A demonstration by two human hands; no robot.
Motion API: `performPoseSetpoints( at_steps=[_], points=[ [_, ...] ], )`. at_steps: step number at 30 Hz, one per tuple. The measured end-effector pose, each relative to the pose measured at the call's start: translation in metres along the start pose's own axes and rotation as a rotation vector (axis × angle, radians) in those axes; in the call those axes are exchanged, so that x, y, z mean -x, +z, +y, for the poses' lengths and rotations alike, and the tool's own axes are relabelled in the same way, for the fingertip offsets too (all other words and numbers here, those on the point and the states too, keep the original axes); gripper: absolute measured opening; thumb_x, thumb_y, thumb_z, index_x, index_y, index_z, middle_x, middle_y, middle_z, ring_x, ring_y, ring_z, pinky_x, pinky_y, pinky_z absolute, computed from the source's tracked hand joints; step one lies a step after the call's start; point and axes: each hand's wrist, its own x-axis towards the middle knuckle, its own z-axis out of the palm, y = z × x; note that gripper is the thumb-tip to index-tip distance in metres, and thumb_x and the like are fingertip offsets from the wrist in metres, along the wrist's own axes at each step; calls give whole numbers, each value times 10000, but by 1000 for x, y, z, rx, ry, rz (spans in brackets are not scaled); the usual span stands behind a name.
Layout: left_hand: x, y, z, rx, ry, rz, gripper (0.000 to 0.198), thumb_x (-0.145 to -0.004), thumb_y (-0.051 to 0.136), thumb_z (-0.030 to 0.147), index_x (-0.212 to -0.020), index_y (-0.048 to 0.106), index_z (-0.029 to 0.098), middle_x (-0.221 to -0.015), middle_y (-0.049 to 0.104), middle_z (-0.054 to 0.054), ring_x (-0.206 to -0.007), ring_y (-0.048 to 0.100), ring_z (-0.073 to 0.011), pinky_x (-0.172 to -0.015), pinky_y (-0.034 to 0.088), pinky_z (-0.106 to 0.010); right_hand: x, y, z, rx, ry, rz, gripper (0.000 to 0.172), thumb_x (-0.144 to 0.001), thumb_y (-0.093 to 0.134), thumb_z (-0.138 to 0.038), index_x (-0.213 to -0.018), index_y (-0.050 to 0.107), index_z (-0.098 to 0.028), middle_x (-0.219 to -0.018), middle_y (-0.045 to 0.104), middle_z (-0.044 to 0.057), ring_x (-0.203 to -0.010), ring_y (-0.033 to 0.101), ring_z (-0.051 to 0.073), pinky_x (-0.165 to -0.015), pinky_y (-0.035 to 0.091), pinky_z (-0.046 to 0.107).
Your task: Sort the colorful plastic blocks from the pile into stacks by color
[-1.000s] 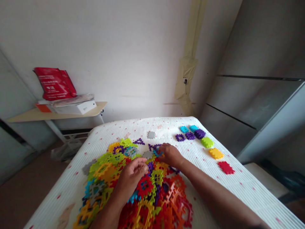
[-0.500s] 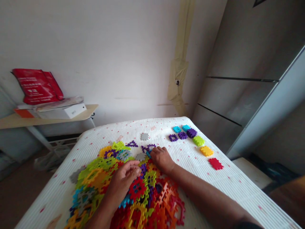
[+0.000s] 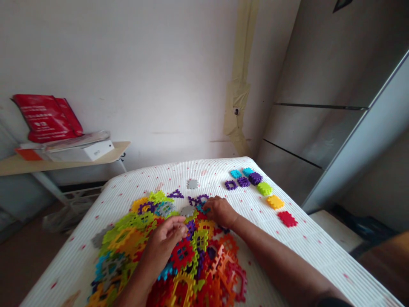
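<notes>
A heap of colourful interlocking plastic building tiles with notched edges spreads over the near part of the bed-like surface. My right hand [image 3: 223,212] reaches to the heap's far right edge, fingers bent down and closed at a blue building tile [image 3: 201,208]; its fingertips are partly hidden. Over the middle of the heap hovers my left hand [image 3: 171,230], loosely curled, thumb and fingers apart, holding nothing. Close to it lie a red window tile [image 3: 182,253] and a lime window tile [image 3: 200,240]. A grey tile [image 3: 187,211] rests between the hands.
Beyond the heap lies a single grey square [image 3: 192,184]. Sorted at the right are purple stacks [image 3: 255,178], blue tiles [image 3: 236,173], a lime stack [image 3: 264,188], a yellow one [image 3: 275,202] and a red one [image 3: 287,218]. A side table [image 3: 123,149] stands left.
My right hand has shifted slightly right, and more of the blue tile shows beside its fingertips. The left hand stays nearly still. The whole view has shifted a little.
</notes>
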Motion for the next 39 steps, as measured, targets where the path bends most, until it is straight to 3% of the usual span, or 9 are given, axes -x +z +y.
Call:
performPoseSetpoints(
  at_steps=[8,14,19,22,24,28,32,35,39],
  points=[
    [-2,-2,-5,20,-11,-4,479,-686,602,506,-1011,569,155,-842,701,-67,-800,660,-226,-754,490,-325,0,-2,3,2,-96,-16,268,-747,605,-222,-1011,650,-214,-1015,625,55,-933,548,189,-835,411,283],
    [0,-1,-3,24,2,21,453,-680,615,484,-997,591,161,-848,706,-64,-792,661,-219,-738,494,-315,1,-1,4,-33,-76,17,237,-734,608,-205,-961,666,-236,-981,634,41,-918,559,188,-816,414,275],
    [2,0,1,8,5,29,447,-693,600,490,-998,594,164,-831,698,-61,-783,655,-218,-740,497,-326,2,-10,4,-95,-24,111,194,-808,525,-193,-940,664,-223,-961,653,58,-929,579,191,-831,411,303],
    [1,0,0,20,1,20,445,-694,605,477,-1006,588,160,-848,694,-67,-797,650,-216,-744,498,-324,1,-14,8,-294,-30,223,217,-838,477,-178,-965,652,-195,-950,669,64,-893,597,172,-820,415,285],
    [0,-1,-1,30,0,4,442,-697,606,472,-1010,586,160,-859,691,-67,-807,648,-212,-751,496,-319,1,-15,10,-548,-55,247,207,-843,492,-225,-978,644,-187,-925,675,50,-840,607,162,-777,431,274],
    [0,0,0,45,-1,15,442,-706,597,480,-1016,594,165,-832,685,-54,-785,645,-199,-741,491,-308,3,-15,5,-1186,-141,59,293,-773,611,-373,-989,592,-176,-776,647,4,-676,590,124,-645,444,244],
    [4,1,7,40,-8,52,467,-672,614,510,-983,619,162,-784,673,-41,-732,624,-193,-688,480,-297,10,-17,-13,-1453,-161,-139,424,-674,719,-383,-981,506,-183,-718,614,-20,-600,565,98,-570,412,210],
    [6,-1,9,-5,-6,29,444,-649,640,493,-935,637,153,-756,662,-32,-709,600,-186,-680,461,-290,15,-18,-27,-1363,-185,-162,390,-676,714,-351,-948,480,-197,-685,588,-40,-572,547,93,-546,405,202],
    [5,-5,6,-45,2,21,370,-654,637,470,-848,639,156,-597,598,7,-606,547,-166,-617,424,-274,20,-21,-39,-974,-190,65,296,-734,660,-297,-970,506,-208,-747,607,-19,-629,558,113,-586,427,221]
  ],
)
